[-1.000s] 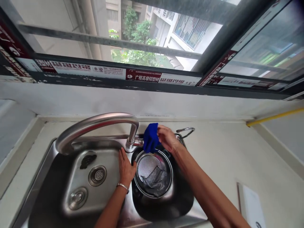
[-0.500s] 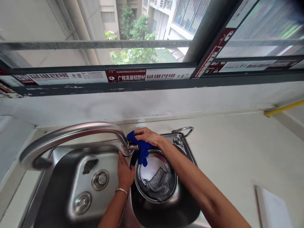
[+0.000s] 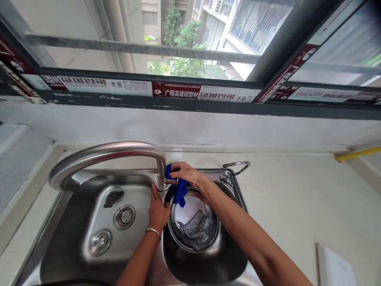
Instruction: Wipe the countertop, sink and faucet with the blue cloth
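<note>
My right hand (image 3: 186,172) is closed on a blue cloth (image 3: 179,193) and presses it against the base of the steel faucet (image 3: 113,155), by its small side lever. The cloth's loose end hangs down over a round steel strainer basket (image 3: 193,222) in the right sink bowl. My left hand (image 3: 158,212), with a metal bangle at the wrist, rests flat on the divider between the two bowls, fingers toward the faucet base. A grey mesh scouring cloth (image 3: 197,232) lies inside the basket.
The steel double sink (image 3: 74,222) has a drain (image 3: 124,216) and a dark scrap (image 3: 111,197) in its left bowl. A wire handle (image 3: 236,165) sticks up at the sink's back right corner. Pale countertop (image 3: 297,198) lies to the right, with a white object (image 3: 336,266) near its front. A window runs behind.
My right hand brought the blue cloth down from above the basket to the faucet base and now rubs there. My left hand stayed on the divider.
</note>
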The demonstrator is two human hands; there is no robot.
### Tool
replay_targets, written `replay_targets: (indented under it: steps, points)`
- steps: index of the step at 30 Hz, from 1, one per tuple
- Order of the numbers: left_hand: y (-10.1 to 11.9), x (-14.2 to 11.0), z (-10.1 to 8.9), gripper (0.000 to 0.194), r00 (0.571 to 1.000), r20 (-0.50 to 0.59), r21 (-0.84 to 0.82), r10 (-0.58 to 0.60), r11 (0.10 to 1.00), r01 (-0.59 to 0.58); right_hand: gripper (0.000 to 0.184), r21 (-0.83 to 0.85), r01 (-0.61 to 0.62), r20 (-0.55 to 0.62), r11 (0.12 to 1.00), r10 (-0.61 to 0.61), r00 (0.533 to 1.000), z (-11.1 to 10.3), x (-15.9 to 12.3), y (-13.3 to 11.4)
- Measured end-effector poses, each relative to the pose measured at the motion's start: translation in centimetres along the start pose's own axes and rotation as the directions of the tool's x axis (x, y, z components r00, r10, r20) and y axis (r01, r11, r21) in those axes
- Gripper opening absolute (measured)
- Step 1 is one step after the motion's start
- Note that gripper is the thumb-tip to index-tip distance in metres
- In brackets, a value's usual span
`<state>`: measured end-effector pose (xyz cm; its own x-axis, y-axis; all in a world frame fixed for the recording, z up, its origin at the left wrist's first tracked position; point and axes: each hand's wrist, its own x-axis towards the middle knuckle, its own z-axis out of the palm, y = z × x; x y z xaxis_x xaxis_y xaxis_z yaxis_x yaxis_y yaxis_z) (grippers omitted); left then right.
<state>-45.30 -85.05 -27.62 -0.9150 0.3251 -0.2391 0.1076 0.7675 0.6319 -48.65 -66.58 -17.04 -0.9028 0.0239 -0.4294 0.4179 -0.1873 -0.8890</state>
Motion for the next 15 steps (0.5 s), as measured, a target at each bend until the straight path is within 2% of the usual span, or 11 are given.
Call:
replay_targets:
  steps: [3, 6, 15]
  points:
    - [-0.1, 0.0, 0.1, 0.092, 1.000, 0.011, -0.016, 0.002, 1.000, -0.002, 0.025, 0.103, -0.025, 0.007, 0.994, 0.024, 1.000, 0.3, -0.3, -0.4]
    - [0.0, 0.0, 0.0, 0.094, 1.000, 0.024, -0.019, -0.005, 1.000, 0.006, 0.026, 0.128, -0.025, -0.001, 0.992, 0.026, 1.000, 0.6, -0.4, -0.5]
    - [0.6, 0.0, -0.3, 0.093, 0.998, 0.055, 0.005, -0.032, 0.999, 0.032, 0.031, 0.210, 0.023, -0.070, 0.978, -0.009, 0.998, 1.3, 0.3, 1.0]
